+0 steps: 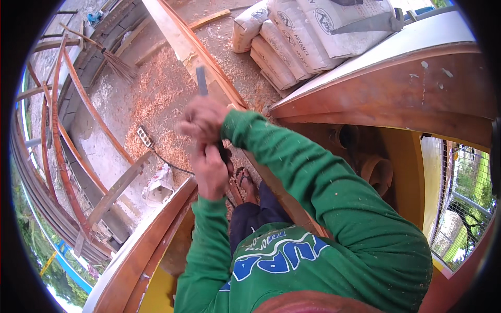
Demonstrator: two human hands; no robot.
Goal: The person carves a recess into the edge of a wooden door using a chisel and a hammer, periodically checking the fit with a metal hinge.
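Note:
In front of my body both hands are close together, the right one farther out. My right hand [202, 119] is closed and smeared by motion. A flat grey metal bar [201, 80] sticks out beyond its knuckles, over the edge of a long wooden plank [222, 91]. My left hand [211, 175] is a fist just below, thumb toward the right hand. Beside it shows a dark object [224, 152], mostly hidden by the hands; I cannot tell whether it joins the bar. Green sleeves cover both arms.
Wood shavings [156, 104] cover the floor. A white power strip [143, 137] with a black cord lies left of my hands. Stacked paper sacks [297, 36] at the back right carry a handsaw [368, 24]. Curved timber strips [55, 120] and a stick broom [112, 60] are left; brown-sided panels [386, 78] flank me.

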